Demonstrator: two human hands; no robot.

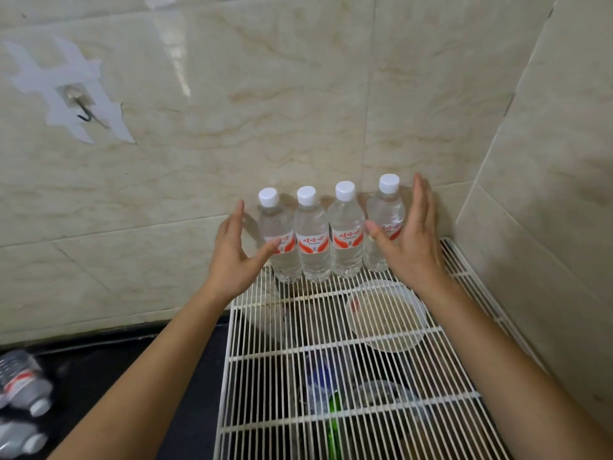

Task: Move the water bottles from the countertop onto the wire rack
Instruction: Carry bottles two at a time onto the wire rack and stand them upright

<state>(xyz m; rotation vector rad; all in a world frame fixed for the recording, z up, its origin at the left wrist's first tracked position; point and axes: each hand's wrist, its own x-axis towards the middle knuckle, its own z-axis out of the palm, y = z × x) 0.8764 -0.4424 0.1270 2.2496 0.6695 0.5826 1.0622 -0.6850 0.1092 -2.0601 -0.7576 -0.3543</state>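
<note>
Far left: two water bottles [23, 380] lie on their sides on the dark surface [109, 366], below and well apart from the rack. These are outstanding. A wall hook [84, 112] sits on the tiled wall above, clear of the work.

Left hand [237, 250]: spread, fingers straight and pointing up, thumb reaching toward the label of the leftmost standing bottle. It grips nothing. Whether the thumb touches the bottle cannot be told.

Centre: a row of four water bottles [311, 240] stands upright on the wire rack [229, 360], side by side against the back wall, caps on.

Right hand [411, 240]: likewise spread and holding nothing, palm facing the rightmost bottle, thumb in front of its label.

A round container [386, 315] is seen through the wires, beneath the rack.

Assessment: the hands flank the row, apparently to square it up. To do this well, press inward evenly from both ends, low on the bodies, not the caps, so no bottle tips; the wires give a narrow footing. Keep the row tight to the wall, leaving the front wires free for the two bottles not yet placed.
</note>
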